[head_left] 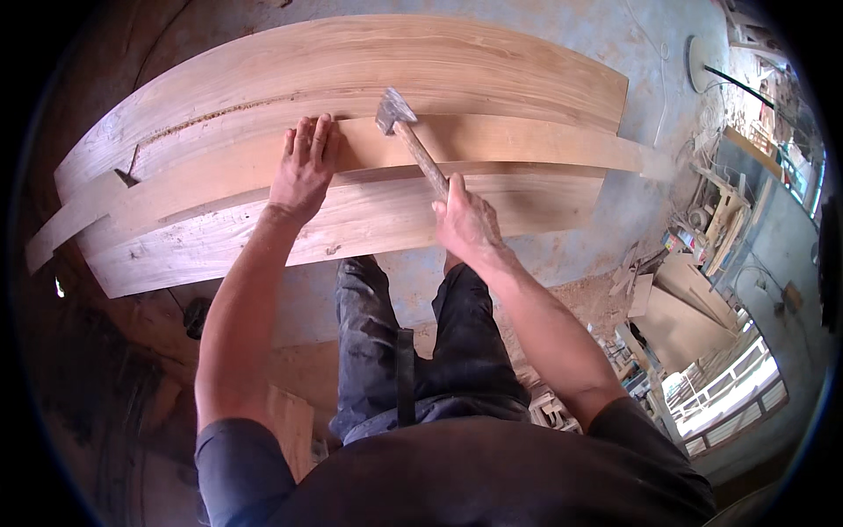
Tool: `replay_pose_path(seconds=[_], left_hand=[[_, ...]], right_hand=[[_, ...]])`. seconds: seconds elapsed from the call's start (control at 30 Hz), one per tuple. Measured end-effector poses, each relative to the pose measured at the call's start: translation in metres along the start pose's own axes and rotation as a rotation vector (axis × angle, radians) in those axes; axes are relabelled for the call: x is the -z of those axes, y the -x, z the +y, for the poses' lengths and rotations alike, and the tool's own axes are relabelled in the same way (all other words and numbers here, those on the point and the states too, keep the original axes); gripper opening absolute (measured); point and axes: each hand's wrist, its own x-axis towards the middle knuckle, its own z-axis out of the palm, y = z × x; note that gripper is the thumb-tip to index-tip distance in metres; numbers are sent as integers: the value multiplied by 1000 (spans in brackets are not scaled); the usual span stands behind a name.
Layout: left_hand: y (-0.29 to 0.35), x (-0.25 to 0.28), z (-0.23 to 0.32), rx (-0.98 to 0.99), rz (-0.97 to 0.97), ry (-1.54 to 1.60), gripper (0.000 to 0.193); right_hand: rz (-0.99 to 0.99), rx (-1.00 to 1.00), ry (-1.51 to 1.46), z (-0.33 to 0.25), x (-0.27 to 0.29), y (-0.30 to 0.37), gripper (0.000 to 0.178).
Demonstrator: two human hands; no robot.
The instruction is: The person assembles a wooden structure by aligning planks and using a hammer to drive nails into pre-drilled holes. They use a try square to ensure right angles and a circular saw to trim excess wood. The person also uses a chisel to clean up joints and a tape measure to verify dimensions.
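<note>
Dusty workshop floor [408,279], of a grey-blue colour, spreads around a wide wooden slab [386,53], which lies flat. On this slab rests a narrow board [527,140], and its long axis goes from left to right, across the front of the person. The slab shows on both the far side and the near side of the narrow board. The right end of the narrow board points outward, past the slab's edge. Close to its left end is a pale strip [66,228]; how they are joined, I cannot tell.

On the narrow board, left of its middle, lies the left hand [303,176]. Its fingers are extended and near together, pointing to the far side, and they do not close around anything. The right hand [467,220], on the near side of the narrow board, has its fingers wrapped around the handle of a hammer [420,155]. This handle slants from the hand toward far left, so the metal head is above the far edge of the narrow board; whether it touches the wood is not clear.

To the right of the narrow board, toward the person, are sawdust [566,303] and loose panels [680,329].
</note>
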Motion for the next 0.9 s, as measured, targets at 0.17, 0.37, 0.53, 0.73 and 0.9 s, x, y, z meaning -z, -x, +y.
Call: replay_pose_path(seconds=[0.17, 0.37, 0.53, 0.73, 0.9], left_hand=[[0, 5, 2, -39, 1, -56, 54], [8, 2, 5, -32, 7, -98, 56], [-32, 61, -5, -67, -219, -11, 50], [-103, 111, -50, 98, -424, 419, 47], [-144, 111, -72, 255, -695, 562, 50]], right_hand=[[141, 20, -112, -11, 18, 23, 32], [-10, -75, -146, 16, 10, 6, 33], [109, -170, -608, 60, 4, 46, 31], [191, -311, -974, 63, -1, 105, 18], [56, -420, -1074, 89, -47, 142, 18]])
